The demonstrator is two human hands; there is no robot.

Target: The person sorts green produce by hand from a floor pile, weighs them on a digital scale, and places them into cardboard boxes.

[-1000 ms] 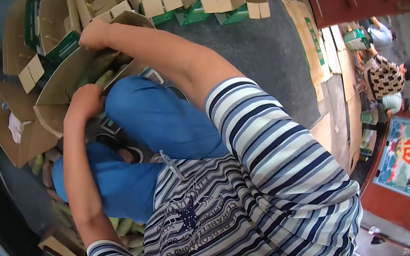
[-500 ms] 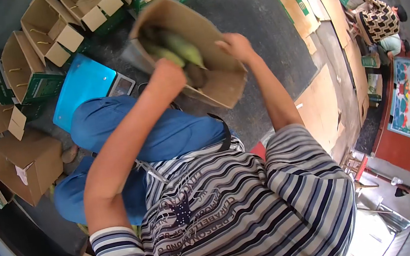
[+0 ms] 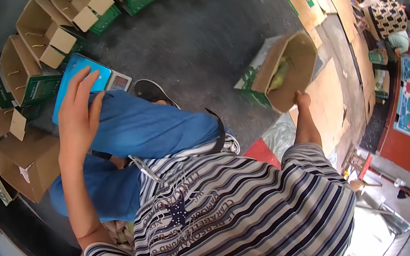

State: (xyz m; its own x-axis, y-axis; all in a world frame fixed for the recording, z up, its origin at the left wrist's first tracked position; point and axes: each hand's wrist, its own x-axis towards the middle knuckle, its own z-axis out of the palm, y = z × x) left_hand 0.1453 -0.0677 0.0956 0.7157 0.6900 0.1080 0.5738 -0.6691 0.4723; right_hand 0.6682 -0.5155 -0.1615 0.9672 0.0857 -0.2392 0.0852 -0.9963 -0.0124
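Note:
My right hand (image 3: 304,99) grips the near rim of an open cardboard box (image 3: 301,64), out to the right at the end of a stretched arm. The box is tilted and shows a green printed outer side. Inside it lie green oblong fruits or vegetables (image 3: 279,73), partly hidden by the wall; their exact kind cannot be made out. My left hand (image 3: 79,106) is empty with its fingers apart, above my bent knee and in front of a blue-topped scale (image 3: 87,74). The scale's display panel (image 3: 119,82) faces up beside the knee.
Several open cardboard boxes (image 3: 37,33) with green sides stand in an arc at the upper left. A brown box (image 3: 29,160) sits at the left. Flattened cardboard (image 3: 326,111) and plastic sheet (image 3: 279,136) lie at the right. Other people (image 3: 389,18) are at the upper right.
The box has moved from in front of me to the right, in my right hand. My left hand has come out of the box and swung left, opening near the scale.

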